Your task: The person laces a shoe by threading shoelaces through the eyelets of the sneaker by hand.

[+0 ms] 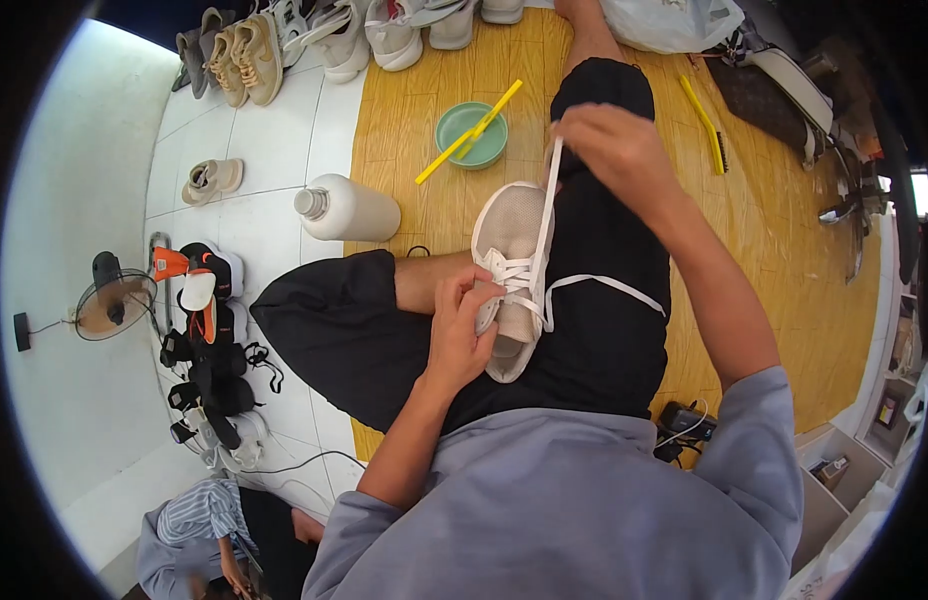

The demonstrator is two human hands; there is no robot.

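Observation:
A pale mesh sneaker (pixel 514 225) rests on my lap, its toe pointing away from me. My left hand (pixel 462 325) is closed on the left side of the shoe's opening, thumb and fingers at the eyelet edge beside the laces. A white shoelace (pixel 554 180) runs taut from the shoe up to my right hand (pixel 612 150), which pinches its end above my dark shorts. Another loose length of shoelace (pixel 609 281) curves to the right across the shorts. Part of the right hand is slightly blurred.
Ahead is a green bowl (pixel 471 150) with a yellow brush (pixel 494 112) across it. A white bottle (pixel 359 210) lies to the left. Another yellow brush (pixel 706 120) is on the right. Several shoes (pixel 389 40) line the far edge; a person (pixel 199 530) sits lower left.

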